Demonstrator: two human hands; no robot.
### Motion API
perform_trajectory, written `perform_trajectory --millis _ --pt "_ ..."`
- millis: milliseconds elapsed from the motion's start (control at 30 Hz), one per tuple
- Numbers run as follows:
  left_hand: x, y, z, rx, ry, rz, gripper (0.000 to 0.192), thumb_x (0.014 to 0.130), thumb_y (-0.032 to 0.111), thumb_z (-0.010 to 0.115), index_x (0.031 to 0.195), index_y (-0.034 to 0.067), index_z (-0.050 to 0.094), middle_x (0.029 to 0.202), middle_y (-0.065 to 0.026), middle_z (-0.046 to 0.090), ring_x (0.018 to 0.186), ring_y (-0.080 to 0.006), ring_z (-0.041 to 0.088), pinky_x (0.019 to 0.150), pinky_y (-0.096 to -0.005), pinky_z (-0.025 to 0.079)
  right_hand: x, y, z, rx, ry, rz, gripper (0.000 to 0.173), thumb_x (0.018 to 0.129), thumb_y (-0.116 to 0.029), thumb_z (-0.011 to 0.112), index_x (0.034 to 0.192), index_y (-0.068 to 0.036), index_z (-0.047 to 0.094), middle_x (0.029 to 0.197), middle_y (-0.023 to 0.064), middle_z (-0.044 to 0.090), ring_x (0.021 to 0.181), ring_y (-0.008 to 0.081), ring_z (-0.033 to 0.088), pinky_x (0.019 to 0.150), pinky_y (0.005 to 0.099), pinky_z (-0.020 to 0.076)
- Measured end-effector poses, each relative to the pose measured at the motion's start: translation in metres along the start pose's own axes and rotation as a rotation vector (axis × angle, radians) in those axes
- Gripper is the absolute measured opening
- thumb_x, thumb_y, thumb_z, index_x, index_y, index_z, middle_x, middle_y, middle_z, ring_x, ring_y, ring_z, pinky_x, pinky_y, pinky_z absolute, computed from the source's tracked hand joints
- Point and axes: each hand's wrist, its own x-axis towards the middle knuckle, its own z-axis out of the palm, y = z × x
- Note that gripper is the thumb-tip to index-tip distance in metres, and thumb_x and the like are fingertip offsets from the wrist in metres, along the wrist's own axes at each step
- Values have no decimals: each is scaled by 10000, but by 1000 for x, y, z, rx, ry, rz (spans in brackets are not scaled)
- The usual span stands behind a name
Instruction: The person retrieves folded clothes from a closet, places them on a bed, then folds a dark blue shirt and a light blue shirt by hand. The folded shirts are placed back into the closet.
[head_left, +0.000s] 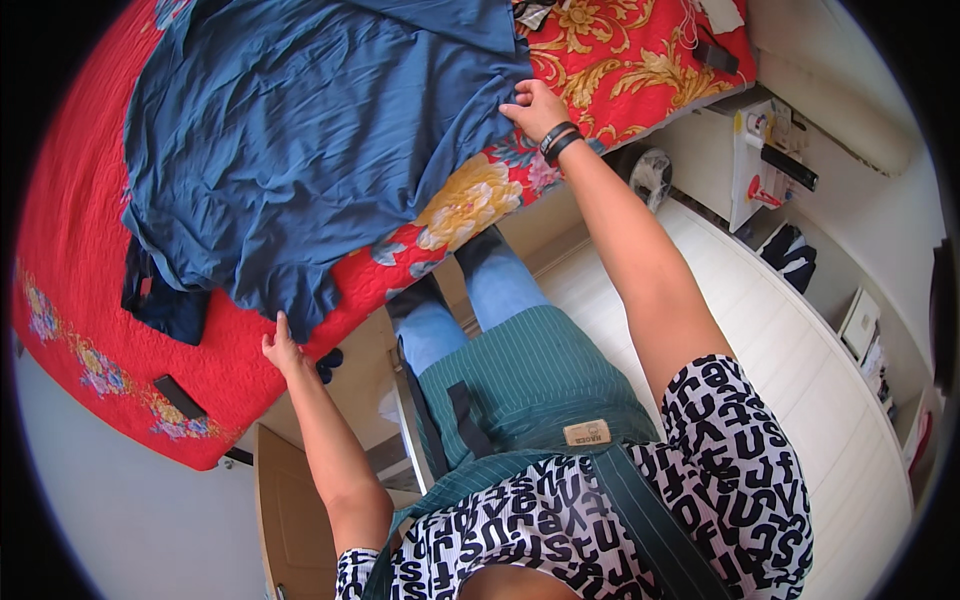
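Observation:
A wrinkled blue cloth garment lies spread on the red quilted bedspread. My right hand is at the garment's right edge, thumb and forefinger apart, with two dark bands on the wrist. Beside the garment's lower corner, my left hand has its fingers spread, one pointing up along the cloth. I see no fabric pinched in either hand. A dark navy folded cloth is partly covered by the garment's left side.
A black phone-like object lies on the bed's near left. At the far right of the bed are a dark box and a white cable. A small fan stands by a white cabinet. An open wooden door is below left.

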Motion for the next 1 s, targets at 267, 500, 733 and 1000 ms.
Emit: perform_trajectory --millis 267,500,733,1000 --pt "-9 -48 -16 -201 -296 127 198 897 193 598 966 13 552 941 -49 590 836 -134 547 762 -283 448 -28 27 -24 613 -49 -245 191 712 -48 744 789 -40 568 674 -58 500 610 46 464 553 216 413" --pt "-46 -107 -53 -392 -291 -17 159 935 197 527 1026 73 485 963 -57 591 821 -155 581 700 -310 497 -78 102 -66 451 -171 116 80 773 12 635 789 -50 586 693 -3 590 569 47 501 521 198 396" --pt "-35 -100 -39 -211 -280 -100 160 933 184 525 1038 66 552 819 -8 572 598 -83 493 525 -212 419 -76 147 -32 -121 -283 -177 275 704 -95 685 955 -7 615 1037 121 557 887 195 580 781 281 467" --pt "-68 -64 -55 -574 -739 -173 187 916 153 554 1086 80 525 836 -9 590 552 -69 471 695 -285 502 -84 113 -30 124 -395 164 434 732 -347 745 1012 -39 624 955 51 576 710 144 561 654 271 474"
